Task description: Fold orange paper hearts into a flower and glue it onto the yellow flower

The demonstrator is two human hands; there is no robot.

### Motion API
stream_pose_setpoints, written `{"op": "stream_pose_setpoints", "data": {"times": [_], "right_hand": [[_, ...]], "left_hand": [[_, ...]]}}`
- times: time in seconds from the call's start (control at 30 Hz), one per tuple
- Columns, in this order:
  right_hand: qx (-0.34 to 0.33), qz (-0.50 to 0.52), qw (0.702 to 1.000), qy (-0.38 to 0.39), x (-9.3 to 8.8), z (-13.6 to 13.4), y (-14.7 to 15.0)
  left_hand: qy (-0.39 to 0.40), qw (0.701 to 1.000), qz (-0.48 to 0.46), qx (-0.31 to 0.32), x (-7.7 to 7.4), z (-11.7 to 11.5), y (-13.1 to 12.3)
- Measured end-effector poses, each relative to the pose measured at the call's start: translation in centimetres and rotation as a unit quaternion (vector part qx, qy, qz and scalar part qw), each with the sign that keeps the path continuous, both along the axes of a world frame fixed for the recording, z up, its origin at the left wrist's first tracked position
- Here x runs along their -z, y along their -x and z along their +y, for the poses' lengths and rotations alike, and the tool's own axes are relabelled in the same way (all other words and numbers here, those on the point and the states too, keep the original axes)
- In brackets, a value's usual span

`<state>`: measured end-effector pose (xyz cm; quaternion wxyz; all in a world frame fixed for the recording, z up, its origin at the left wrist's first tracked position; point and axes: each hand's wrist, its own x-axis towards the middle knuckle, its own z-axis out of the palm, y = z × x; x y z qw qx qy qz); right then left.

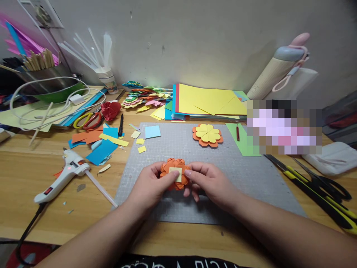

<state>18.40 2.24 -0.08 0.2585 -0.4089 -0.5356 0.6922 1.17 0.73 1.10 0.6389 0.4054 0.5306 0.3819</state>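
An orange folded paper flower [182,183] is held up between both hands over the grey cutting mat [240,178]. A pale yellow paper square [177,176] lies on the side of it that faces me. My left hand [152,182] grips the flower's left side, its thumb pressed on the square. At the right edge, my right hand [210,182] pinches a petal between thumb and fingers; its lower fingers curl beneath. Farther back on the mat rests a flat paper flower, yellow [208,134] over orange. Small yellow squares [142,149] and a light blue square [153,131] lie at the mat's upper left.
A white glue gun [63,175] lies left of the mat, near blue and orange paper scraps [102,152]. Yellow paper sheets [206,98] are stacked at the wall. On the right are a black-and-yellow cutter [312,193] and scissors [329,186]. A pixelated patch hides something.
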Motion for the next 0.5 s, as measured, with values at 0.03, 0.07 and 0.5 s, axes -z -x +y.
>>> {"op": "stream_pose_setpoints", "data": {"times": [0.03, 0.07, 0.5], "right_hand": [[0.007, -0.039, 0.999, -0.033, 0.0, -0.1, 0.0], [0.016, -0.084, 0.993, -0.084, -0.1, -0.1, 0.0], [0.012, -0.319, 0.807, -0.496, 0.3, -0.5, -0.5]], "left_hand": [[-0.004, 1.0, -0.001, 0.0, 0.0, 0.0, 0.0], [-0.006, 1.0, -0.003, 0.001, -0.1, -0.1, -0.1], [0.006, 0.999, -0.052, -0.011, 0.8, 0.0, -0.3]]}}
